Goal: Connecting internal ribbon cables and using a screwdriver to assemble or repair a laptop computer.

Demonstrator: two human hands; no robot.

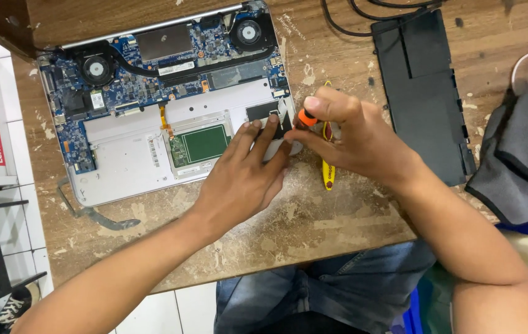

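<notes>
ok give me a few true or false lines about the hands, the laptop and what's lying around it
1. The laptop lies open with its circuit board and two fans showing. True.
2. The right hand holds a screwdriver with an orange grip. True.
3. The left hand is off the laptop, flat on the bare table. False: its fingers rest on the laptop's lower right corner.
4. A flat black battery lies on the wooden table to the right of the laptop. True.
5. A grey cloth covers the laptop's fans. False: it lies at the far right edge, away from the laptop.
</notes>
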